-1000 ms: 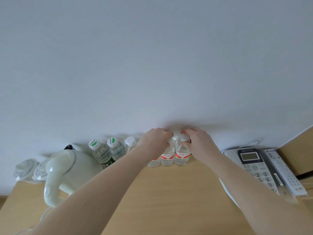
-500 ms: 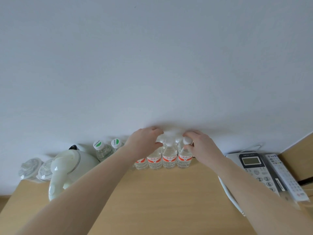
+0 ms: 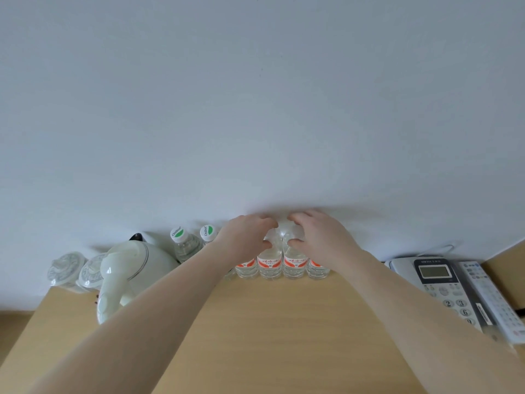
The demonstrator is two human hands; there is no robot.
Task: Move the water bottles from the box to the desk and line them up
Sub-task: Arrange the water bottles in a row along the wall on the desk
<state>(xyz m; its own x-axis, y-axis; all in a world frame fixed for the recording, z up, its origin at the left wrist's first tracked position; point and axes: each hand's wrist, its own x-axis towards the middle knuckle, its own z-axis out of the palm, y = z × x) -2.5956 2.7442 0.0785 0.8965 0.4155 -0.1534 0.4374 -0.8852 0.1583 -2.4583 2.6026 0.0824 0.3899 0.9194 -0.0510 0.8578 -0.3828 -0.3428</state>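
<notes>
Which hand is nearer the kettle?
Left. The left hand is above the bottles just right of the kettle; the right hand is farther right.

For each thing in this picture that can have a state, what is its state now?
Red-label bottles: upright, capped where visible, side by side in a row at the wall.
Green-cap bottles: upright, capped.
Kettle: lid closed.
Phone: screen blank.
Remote: lying flat beside the phone.
Left hand: fingers curled over the bottle tops.
Right hand: fingers curled over the bottle tops.
</notes>
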